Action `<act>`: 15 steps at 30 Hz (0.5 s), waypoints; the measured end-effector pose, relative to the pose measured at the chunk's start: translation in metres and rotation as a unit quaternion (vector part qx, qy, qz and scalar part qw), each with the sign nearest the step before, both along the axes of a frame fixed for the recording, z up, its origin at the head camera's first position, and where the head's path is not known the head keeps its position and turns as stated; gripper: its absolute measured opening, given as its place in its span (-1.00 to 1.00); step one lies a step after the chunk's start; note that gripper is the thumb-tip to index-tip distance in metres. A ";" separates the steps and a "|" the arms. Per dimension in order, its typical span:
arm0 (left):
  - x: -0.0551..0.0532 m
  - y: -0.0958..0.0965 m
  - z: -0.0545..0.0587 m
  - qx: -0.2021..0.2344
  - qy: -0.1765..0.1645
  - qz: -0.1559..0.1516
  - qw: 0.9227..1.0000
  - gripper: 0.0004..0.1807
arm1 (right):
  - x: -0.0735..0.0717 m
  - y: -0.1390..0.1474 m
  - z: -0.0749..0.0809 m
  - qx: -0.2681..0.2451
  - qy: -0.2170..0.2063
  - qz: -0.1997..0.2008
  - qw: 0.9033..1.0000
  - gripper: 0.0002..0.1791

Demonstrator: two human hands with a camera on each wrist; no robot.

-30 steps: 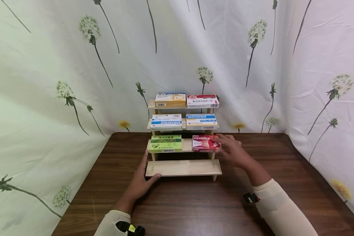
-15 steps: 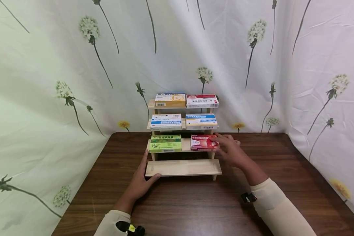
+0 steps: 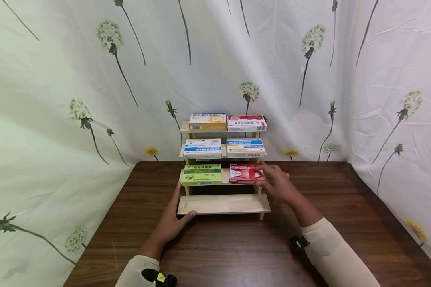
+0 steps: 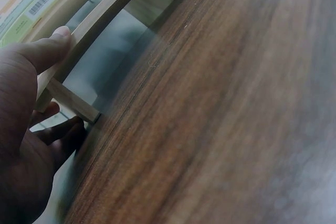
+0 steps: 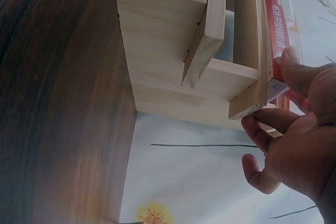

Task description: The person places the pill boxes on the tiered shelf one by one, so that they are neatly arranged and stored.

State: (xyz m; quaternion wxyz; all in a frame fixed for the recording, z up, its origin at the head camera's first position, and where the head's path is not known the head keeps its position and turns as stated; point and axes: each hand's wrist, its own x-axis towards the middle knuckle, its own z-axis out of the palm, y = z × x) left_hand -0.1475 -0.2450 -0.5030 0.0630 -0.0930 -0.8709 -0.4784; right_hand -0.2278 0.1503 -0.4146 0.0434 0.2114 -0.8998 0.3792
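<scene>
A stepped wooden stand (image 3: 224,204) carries medicine boxes on its three upper steps. My left hand (image 3: 170,224) holds the stand's lower left end, thumb at the bottom plank's front edge and fingers along the side. In the left wrist view that thumb lies against the plank (image 4: 100,17). On the third step down, a red medicine box (image 3: 241,173) lies flat to the right of a green medicine box (image 3: 202,175), a narrow gap between them. My right hand (image 3: 281,185) holds the red box by its right end, thumb in front and fingers over its top.
Two blue-and-white boxes, the left (image 3: 202,148) and right (image 3: 245,148), lie one step higher. A yellow-and-white box (image 3: 207,122) and a red-and-white box (image 3: 246,123) occupy the top step. Behind the brown wooden table (image 3: 233,251) hangs a flowered white curtain (image 3: 215,71).
My right hand has slid the red medicine box a little left along its step, narrowing the gap to the green box. My left hand stays at the stand's lower left end.
</scene>
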 end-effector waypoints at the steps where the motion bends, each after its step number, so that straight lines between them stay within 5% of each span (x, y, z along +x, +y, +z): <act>1: 0.000 0.000 0.000 0.001 -0.001 0.000 1.000 0.25 | 0.000 -0.001 0.000 -0.002 -0.001 0.000 1.000 -0.50; 15: 0.005 0.001 0.002 0.007 0.023 -0.005 1.000 0.24 | 0.000 0.011 -0.007 -0.029 -0.018 -0.031 0.999 -0.43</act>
